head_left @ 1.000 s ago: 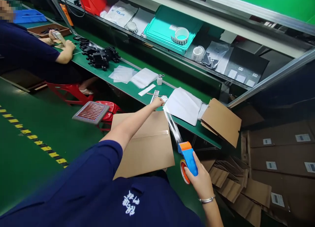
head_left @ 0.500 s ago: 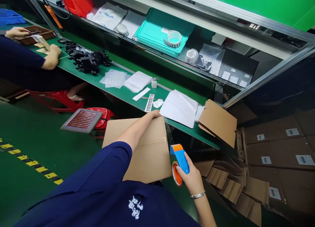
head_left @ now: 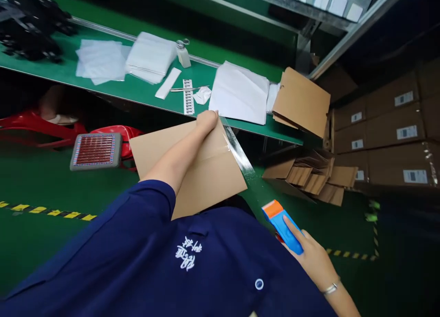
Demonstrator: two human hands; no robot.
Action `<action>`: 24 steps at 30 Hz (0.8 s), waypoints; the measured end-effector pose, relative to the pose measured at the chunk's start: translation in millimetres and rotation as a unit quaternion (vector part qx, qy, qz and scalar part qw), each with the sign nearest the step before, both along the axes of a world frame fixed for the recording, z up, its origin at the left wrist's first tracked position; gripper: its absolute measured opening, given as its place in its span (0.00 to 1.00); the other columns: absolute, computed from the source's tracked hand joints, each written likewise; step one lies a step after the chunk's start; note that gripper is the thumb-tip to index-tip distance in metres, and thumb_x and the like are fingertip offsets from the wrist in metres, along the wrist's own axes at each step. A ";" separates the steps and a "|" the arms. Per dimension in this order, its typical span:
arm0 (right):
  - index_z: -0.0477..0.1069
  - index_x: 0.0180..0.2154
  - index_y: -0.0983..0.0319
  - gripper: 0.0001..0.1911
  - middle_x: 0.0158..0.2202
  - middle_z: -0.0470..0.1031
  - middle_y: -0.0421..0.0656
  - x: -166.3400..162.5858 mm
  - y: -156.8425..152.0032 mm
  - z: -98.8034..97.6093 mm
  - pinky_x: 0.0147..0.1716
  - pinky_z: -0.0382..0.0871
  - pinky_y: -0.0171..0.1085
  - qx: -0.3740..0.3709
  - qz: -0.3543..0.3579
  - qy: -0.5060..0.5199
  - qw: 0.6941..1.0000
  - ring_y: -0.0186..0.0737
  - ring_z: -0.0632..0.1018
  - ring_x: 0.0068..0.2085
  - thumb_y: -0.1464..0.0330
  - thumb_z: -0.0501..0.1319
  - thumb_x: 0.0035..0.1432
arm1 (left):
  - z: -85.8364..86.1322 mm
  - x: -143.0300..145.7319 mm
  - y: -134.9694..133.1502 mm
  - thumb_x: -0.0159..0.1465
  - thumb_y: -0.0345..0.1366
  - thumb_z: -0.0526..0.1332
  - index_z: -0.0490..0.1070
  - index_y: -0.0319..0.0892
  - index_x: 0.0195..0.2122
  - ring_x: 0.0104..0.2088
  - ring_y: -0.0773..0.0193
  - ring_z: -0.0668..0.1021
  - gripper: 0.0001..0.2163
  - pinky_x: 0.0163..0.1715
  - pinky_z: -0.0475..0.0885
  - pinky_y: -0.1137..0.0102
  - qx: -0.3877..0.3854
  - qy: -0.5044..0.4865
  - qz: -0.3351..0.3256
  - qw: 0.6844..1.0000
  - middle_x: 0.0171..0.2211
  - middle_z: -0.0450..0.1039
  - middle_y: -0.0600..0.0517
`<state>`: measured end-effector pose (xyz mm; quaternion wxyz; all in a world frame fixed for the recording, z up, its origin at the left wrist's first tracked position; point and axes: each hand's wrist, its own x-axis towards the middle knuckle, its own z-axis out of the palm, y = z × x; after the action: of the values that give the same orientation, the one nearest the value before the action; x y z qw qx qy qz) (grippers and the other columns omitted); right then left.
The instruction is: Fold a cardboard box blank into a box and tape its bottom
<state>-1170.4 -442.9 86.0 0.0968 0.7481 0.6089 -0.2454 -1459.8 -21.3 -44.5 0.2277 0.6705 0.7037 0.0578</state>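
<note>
The left hand (head_left: 206,120) lay pressed on the far corner of a cardboard box (head_left: 192,170), fingers curled down over its edge, pinning the end of a clear tape strip (head_left: 238,148) there. The box was tilted across the person's lap, just beside the near edge of the green bench (head_left: 137,90). The tape ran along the box's right edge and back to a blue and orange tape dispenser (head_left: 282,226), which the right hand (head_left: 314,259) gripped, forefinger stretched along its top; a silver bracelet (head_left: 330,288) sat on that wrist. White characters were stitched on the navy shirt (head_left: 187,257), too small to read. On the bench lay white sheets (head_left: 240,91), a label strip (head_left: 188,96) and a brown card flap (head_left: 302,101). Stacked cartons (head_left: 388,133) at the right carried white labels whose print was illegible
</note>
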 end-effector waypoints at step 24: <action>0.73 0.54 0.52 0.26 0.43 0.82 0.47 -74.9 93.6 -110.7 0.40 0.73 0.40 -0.117 0.046 0.061 0.990 0.52 0.82 0.45 0.65 0.63 0.51 | -70.0 68.4 -281.7 0.41 0.39 0.61 0.67 0.64 0.10 0.39 0.59 0.82 0.09 0.45 0.77 0.63 0.558 0.009 -0.527 0.641 0.22 0.78 0.61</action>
<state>-1245.3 -349.3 -24.7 0.1573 0.6866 0.6145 -0.3554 -1391.5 -303.0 -114.5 -0.2044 0.9280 0.0675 0.3042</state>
